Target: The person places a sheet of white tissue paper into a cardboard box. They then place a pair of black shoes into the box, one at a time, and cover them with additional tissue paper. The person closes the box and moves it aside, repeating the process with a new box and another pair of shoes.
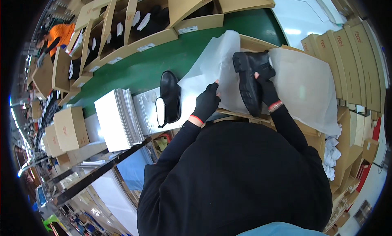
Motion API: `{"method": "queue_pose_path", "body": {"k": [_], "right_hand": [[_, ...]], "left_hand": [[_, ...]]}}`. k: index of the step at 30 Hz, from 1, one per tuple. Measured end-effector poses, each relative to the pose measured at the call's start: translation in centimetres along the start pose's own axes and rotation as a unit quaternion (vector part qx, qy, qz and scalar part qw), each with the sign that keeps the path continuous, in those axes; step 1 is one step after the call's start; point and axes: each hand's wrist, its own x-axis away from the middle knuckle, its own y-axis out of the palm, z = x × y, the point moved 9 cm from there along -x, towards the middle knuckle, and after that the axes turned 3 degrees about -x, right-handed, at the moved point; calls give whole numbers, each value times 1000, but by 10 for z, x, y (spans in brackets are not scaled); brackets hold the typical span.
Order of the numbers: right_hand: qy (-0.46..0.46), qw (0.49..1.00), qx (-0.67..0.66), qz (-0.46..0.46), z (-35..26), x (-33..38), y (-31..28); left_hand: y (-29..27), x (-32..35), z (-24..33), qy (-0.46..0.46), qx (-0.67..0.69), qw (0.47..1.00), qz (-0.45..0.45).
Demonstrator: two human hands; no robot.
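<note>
My right hand (267, 89), in a black glove, grips a black ankle boot (250, 79) and holds it sole-up over an open cardboard box (253, 42) lined with white tissue paper (306, 87). My left hand (206, 102), also gloved, pinches the left flap of the tissue paper (212, 64) near the box's front edge. A second black boot (169, 96) lies on its side to the left, on the metal surface beside the green conveyor belt (163, 60).
A stack of white paper sheets (116, 117) lies left of the loose boot. Open shoe boxes with black shoes (134, 24) line the far side of the belt. Flat and folded cartons (351, 60) stand at right. A person in orange (57, 36) works far left.
</note>
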Motion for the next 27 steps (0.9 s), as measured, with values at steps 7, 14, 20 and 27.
{"method": "queue_pose_path", "body": {"k": [7,14,20,27], "right_hand": [[-17,995,-70,66,59,-43,-21],[27,956,-290,32,95,-105,35],[-300,876,369,87,-3,1,5],[-323,653,666,158,-44,140,-143]], "left_hand": [[16,1,-6,23,15,1000,-15],[15,12,3,20,17,1000,-16],[19,25,-22,-35,56,998,15],[19,26,-15,-80,49,995,24]]}}
